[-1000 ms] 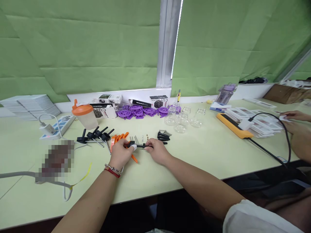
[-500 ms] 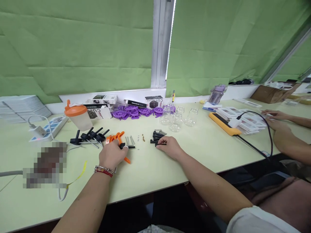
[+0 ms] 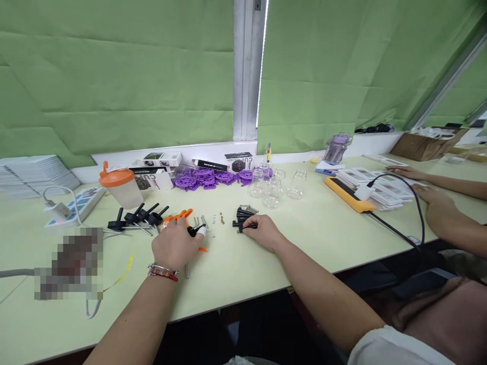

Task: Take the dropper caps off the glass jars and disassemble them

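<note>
Two hands work low over the pale table (image 3: 236, 284): the left hand (image 3: 173, 243) has its fingers curled round a black crank piece (image 3: 192, 231), with a metal rod (image 3: 187, 270) jutting out below the palm that seems to be part of it, and the right hand (image 3: 262, 232) pinches a slim black handle (image 3: 241, 228) between thumb and forefinger at the near edge of a small black heap (image 3: 242, 215). A light tip grip suits so thin a handle, and lifting it straight up from the near side should leave its neighbours undisturbed; the left is best held steady, its rod turned clear of the orange levers (image 3: 184, 214) partly under that hand. Between the hands lie loose metal pins (image 3: 197, 221), brass-coloured bits (image 3: 222, 219) and tiny metal specks (image 3: 214, 218) too small to name, all easily swept aside by a careless knuckle, while coil springs (image 3: 249, 208) lie just behind the heap and could snag on it. Further back stand clear jars (image 3: 271, 197) beside purple wheel-shaped parts (image 3: 205, 177) and cup-holder boxes (image 3: 154, 180); more black cranks (image 3: 155, 219) sit left of the orange levers, and a co-worker's hands (image 3: 428, 196) are well apart at the right, near white framed cards (image 3: 384, 187)
</note>
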`<state>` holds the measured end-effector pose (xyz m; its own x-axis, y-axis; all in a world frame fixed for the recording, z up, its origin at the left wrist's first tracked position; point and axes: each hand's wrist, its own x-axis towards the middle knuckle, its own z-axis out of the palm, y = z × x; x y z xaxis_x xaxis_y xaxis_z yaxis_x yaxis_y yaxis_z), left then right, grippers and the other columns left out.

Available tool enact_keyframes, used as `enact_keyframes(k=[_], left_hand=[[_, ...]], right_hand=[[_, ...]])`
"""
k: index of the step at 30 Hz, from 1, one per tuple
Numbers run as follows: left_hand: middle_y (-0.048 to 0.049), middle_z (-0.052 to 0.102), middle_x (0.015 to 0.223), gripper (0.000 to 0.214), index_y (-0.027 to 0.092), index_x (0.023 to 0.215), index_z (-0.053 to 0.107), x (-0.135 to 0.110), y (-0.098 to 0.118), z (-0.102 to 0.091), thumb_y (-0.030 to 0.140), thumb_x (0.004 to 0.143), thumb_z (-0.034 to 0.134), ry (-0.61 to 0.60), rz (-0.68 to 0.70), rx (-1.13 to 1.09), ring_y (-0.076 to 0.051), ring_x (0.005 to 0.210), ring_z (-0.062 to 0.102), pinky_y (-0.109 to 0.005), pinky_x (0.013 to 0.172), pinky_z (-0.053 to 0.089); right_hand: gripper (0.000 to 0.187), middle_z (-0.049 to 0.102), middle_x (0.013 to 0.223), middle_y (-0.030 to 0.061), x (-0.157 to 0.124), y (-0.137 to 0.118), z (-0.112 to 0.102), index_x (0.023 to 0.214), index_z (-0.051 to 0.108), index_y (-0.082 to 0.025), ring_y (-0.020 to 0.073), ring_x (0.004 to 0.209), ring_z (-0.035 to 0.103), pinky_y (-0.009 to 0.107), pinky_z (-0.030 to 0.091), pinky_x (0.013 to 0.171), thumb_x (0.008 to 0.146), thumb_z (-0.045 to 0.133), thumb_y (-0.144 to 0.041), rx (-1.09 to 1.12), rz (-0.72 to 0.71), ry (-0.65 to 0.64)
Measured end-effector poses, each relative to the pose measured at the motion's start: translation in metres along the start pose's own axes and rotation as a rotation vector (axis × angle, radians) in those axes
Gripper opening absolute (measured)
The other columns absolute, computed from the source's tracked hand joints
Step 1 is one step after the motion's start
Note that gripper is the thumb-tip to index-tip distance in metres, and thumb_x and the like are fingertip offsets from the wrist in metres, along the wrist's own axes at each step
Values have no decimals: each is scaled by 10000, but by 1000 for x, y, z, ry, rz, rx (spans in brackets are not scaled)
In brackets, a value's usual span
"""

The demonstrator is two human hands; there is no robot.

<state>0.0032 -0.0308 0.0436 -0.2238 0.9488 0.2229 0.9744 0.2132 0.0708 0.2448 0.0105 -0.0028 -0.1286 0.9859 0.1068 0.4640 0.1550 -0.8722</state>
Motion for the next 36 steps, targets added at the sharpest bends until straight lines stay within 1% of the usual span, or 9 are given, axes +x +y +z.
enact_keyframes(k=[3,5,7,10,15,21,28,32,36], left_hand=[[-130,608,1017,333,173,961,590,-5,13,-3,442,823,451,113,216,16,-298,927,597,-356,644,463],[-111,609,979,243,180,951,603,-8,27,-3,335,863,439,58,444,13,-271,901,597,-340,643,459],[-95,612,961,201,188,965,612,-9,43,-1,188,856,443,-47,640,12,-242,875,600,-321,640,458],[-108,616,951,284,163,923,639,-5,61,5,21,784,435,-139,765,76,-240,902,596,-313,662,464],[-134,631,939,334,146,909,673,4,71,11,-12,757,421,-210,761,133,-263,927,588,-341,691,478],[-116,629,937,323,156,903,656,4,65,16,-13,762,419,-165,771,112,-247,907,580,-324,677,470],[-80,633,921,343,182,857,624,6,55,19,-54,726,412,-134,712,58,-225,904,577,-296,655,440],[-70,639,940,380,196,888,623,8,46,18,-56,724,390,-78,612,-1,-225,909,589,-293,631,421],[-65,632,1029,348,199,969,615,9,41,15,17,769,396,28,470,-146,-214,879,611,-299,619,416]], right_hand=[[131,697,805,40,0,0,-2,771,713,-165,179,778,617,313,466,753,660,667,-218,34,10,8],[127,697,801,41,0,0,-2,765,713,-165,180,776,618,315,468,750,662,669,-224,40,10,6],[118,695,789,38,0,1,-2,755,713,-168,179,769,618,316,468,746,661,672,-225,40,3,2],[114,692,781,35,0,3,-2,750,713,-167,176,763,614,314,465,747,662,676,-228,45,1,-5],[118,684,777,28,2,7,-4,748,710,-173,165,752,603,299,457,731,667,693,-257,30,-1,-23],[69,681,779,13,3,4,-6,733,722,-206,154,724,571,284,422,685,679,712,-247,-160,-43,-12],[47,690,807,8,2,2,-4,743,724,-222,162,733,573,283,410,664,700,707,-228,-219,-66,-1],[61,690,892,21,2,1,-1,764,734,-221,178,821,585,298,427,734,720,699,-198,-258,-149,-9],[105,691,938,26,5,-1,6,816,746,-228,197,921,574,321,420,821,749,688,-173,-322,-213,-32]])
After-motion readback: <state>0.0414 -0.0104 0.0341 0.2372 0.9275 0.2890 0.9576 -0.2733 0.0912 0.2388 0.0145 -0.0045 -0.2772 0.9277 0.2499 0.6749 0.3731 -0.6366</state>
